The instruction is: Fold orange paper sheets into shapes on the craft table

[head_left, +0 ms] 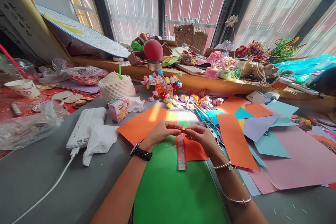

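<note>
My left hand and my right hand meet above the green board, fingertips pinched on a small folded strip of orange paper. Beneath them a clear ruler with pink markings lies lengthwise over an orange paper sheet on the board. To the left, a larger orange sheet rests partly under my left wrist. Scissors lie just beyond my right hand, partly hidden by papers.
Coloured papers spread over the right side. On the left stand a white power bank with a cable, a crumpled tissue, a small pink box and a coconut with a green straw. Paper flowers stand behind.
</note>
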The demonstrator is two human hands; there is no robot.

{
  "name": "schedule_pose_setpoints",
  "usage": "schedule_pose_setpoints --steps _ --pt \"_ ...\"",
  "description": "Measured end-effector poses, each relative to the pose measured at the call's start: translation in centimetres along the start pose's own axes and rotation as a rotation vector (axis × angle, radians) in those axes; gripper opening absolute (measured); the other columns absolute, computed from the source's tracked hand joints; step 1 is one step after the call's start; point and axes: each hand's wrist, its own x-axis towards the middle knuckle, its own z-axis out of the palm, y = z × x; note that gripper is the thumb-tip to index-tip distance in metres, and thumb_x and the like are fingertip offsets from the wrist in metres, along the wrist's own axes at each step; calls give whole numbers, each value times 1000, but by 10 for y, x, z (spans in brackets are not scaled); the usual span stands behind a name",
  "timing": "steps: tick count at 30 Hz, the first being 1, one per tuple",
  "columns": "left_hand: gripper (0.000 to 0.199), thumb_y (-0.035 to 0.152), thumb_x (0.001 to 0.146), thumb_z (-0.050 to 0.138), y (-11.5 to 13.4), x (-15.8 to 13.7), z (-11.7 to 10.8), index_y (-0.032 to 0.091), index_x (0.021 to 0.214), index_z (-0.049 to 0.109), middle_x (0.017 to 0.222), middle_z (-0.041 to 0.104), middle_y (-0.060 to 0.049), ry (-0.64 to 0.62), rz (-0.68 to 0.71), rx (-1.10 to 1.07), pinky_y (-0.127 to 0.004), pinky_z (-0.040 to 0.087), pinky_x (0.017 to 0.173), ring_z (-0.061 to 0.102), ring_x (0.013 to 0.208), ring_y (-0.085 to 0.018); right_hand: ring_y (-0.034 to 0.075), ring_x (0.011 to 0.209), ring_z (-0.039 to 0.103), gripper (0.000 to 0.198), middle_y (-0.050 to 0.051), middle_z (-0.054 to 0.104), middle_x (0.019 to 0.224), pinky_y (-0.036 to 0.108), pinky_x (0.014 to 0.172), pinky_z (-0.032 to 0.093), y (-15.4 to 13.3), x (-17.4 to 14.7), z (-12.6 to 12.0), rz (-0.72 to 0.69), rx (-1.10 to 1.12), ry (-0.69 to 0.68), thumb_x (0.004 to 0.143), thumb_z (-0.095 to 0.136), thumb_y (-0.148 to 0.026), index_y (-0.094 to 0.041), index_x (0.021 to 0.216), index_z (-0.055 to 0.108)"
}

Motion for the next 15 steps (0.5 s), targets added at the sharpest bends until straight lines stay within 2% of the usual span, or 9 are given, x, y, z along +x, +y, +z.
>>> schedule_pose_setpoints --steps 3,6,9,15 --pt "35 34 60 66 -2 2 2 12 88 66 85 67 -7 5 -23 -39 -29 47 74 61 79 -19 9 57 56 20 0 62 59 23 61 47 0 0 -1 -10 -19 17 60 68 -34 -16 69 68" --pt "32 38 63 64 -4 3 3 11 79 67 76 67 -6 19 -44 -57 -27 48 69 61 73 -18 10 57 56 20 0 62 59 23 61 47 1 0 -1 -20 -23 31 60 68 -33 -16 70 68" --pt "27 35 62 65 -6 4 4 12 76 67 72 66 -4 34 -33 -56 -25 48 67 61 70 -15 10 57 56 19 -1 62 59 25 62 47 2 0 1 -26 -14 46 58 69 -32 -16 69 67" --pt "22 26 60 68 -14 8 2 13 78 66 77 66 -3 74 27 -38 -22 47 68 60 70 -13 14 65 61 21 1 65 70 26 64 49 1 -1 6 -5 -2 42 54 71 -29 -17 71 66"
